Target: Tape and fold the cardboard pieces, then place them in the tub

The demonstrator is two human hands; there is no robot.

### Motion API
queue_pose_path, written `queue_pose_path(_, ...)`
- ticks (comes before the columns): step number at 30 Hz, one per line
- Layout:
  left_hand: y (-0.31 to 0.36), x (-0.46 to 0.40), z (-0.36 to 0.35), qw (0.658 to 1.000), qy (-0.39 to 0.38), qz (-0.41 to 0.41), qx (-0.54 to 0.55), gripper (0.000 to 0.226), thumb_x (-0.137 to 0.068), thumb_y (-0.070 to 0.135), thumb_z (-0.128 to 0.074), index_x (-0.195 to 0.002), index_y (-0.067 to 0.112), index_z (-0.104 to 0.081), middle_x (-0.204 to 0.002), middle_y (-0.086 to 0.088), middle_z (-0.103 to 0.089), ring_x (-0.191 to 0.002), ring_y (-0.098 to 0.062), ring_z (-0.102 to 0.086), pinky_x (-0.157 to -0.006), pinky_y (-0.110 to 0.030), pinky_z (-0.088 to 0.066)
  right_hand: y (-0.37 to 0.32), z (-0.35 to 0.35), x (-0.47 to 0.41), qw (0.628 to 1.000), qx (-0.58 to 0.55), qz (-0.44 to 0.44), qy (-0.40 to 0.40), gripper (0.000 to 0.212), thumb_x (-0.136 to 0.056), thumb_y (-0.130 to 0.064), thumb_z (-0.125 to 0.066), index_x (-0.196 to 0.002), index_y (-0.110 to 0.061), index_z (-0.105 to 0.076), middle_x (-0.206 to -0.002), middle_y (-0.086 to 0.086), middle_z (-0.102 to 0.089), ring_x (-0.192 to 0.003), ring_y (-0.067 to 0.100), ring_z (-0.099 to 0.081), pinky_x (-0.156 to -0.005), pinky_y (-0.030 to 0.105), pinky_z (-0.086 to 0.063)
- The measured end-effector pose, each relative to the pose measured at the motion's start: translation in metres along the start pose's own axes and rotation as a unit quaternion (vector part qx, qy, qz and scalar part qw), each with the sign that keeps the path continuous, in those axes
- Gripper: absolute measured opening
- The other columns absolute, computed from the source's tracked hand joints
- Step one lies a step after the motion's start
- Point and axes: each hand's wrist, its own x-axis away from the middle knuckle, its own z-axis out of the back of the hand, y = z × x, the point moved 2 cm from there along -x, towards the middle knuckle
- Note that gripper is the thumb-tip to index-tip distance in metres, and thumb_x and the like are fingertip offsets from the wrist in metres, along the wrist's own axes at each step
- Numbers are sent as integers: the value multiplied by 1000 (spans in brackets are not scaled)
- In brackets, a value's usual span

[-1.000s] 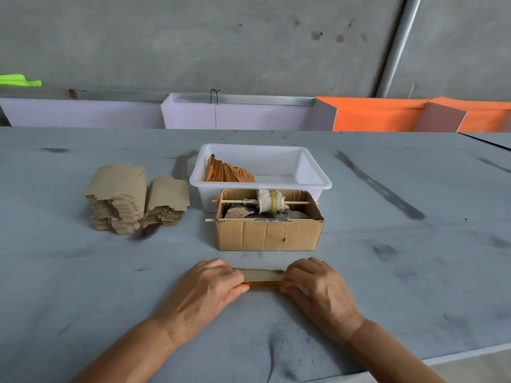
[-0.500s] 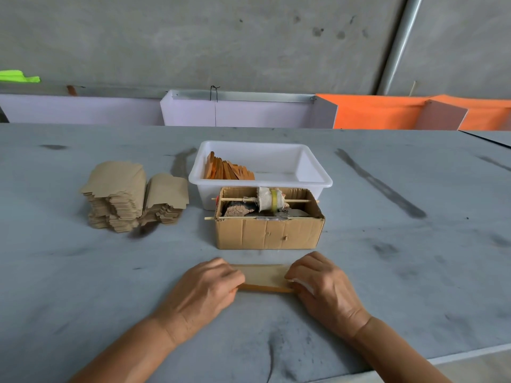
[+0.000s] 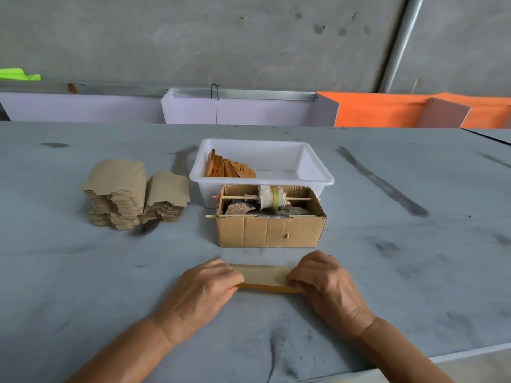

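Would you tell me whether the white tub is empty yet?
Not empty: the white tub holds folded orange-edged pieces leaning at its left end.

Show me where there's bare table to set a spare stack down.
The table is bare right of the cardboard box and white tub, and near-left, below the cardboard stacks. It is crowded in the middle: tub, box, and both hands on the cardboard piece.
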Motion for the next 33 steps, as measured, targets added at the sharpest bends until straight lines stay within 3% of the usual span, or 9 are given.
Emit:
queue_pose_path(4, -4, 1, -3, 1000, -8, 25, 16, 18, -68, 1, -78, -72, 10, -63, -68, 4, -58, -69, -11, -53, -56, -23, -42, -6, -2, 9, 998, -60, -15, -25, 39, -59, 7, -69, -94, -10, -73, -86, -3, -69, -90, 22, -61, -71, 40, -55)
queue_pose_path(7, -9, 0, -6, 993, 10, 82, 88, 12, -74, 5, -75, -78, 12, -67, -72, 9, -58, -70, 0, -47, -63, -18, -40, -7, -6, 8, 994, -89, -65, -9, 30, -71, -1, -76, -99, -10, -73, -88, -5, -67, -88, 18, -61, -76, 34, -54)
queue_pose_path(9, -11, -1, -8, 969, 35, 183, 164, 19, -75, 9, -77, -88, 19, -68, -77, 12, -64, -74, -1, -57, -69, -18, -44, -3, -7, 5, 979, -125, -158, 2, 22, -78, -10, -75, -99, -18, -73, -87, -6, -65, -84, 12, -61, -78, 26, -51)
queue_pose_path(11, -14, -4, -11, 929, 50, 279, 238, 26, -76, 10, -76, -93, 25, -63, -78, 8, -69, -72, -5, -61, -70, -16, -44, 0, -9, 2, 954, -170, -244, -12, 18, -82, -15, -72, -97, -23, -71, -80, -5, -66, -76, 5, -60, -70, 20, -47)
queue_pose_path(15, -17, -8, -14, 879, 73, 364, 298, 24, -79, 10, -73, -94, 23, -60, -78, 1, -72, -72, -15, -65, -70, -21, -47, 4, -16, -8, 912, -215, -347, -45, 30, -83, -18, -71, -112, -18, -64, -75, -6, -71, -70, 6, -64, -61, 12, -46)
queue_pose_path(19, -18, -9, -16, 867, 74, 398, 289, 22, -80, 13, -73, -97, 16, -60, -81, -3, -73, -80, -23, -68, -78, -34, -49, 9, -19, -14, 885, -221, -405, -56, 37, -81, -21, -73, -116, -17, -62, -82, -2, -71, -75, 9, -63, -58, 15, -41)
queue_pose_path(26, -17, -13, -16, 879, 79, 421, 209, 27, -77, 21, -76, -97, 18, -58, -71, 0, -64, -62, -12, -54, -55, -20, -38, 6, -22, -20, 867, -203, -453, -49, 39, -77, -17, -74, -114, -15, -62, -84, 1, -70, -75, 12, -63, -55, 17, -41)
queue_pose_path(29, -17, -14, -15, 884, 69, 426, 178, 32, -77, 25, -77, -101, 20, -57, -79, -3, -65, -72, -16, -58, -60, -24, -40, 3, -23, -20, 865, -202, -458, -38, 39, -77, -16, -74, -115, -15, -61, -85, 0, -70, -77, 11, -63, -55, 16, -41)
queue_pose_path(33, -17, -14, -14, 877, 69, 433, 198, 32, -75, 24, -78, -99, 22, -57, -77, -2, -66, -70, -16, -59, -59, -24, -40, 2, -23, -19, 859, -219, -462, -33, 37, -77, -14, -74, -112, -16, -63, -84, -2, -70, -78, 10, -62, -56, 17, -41)
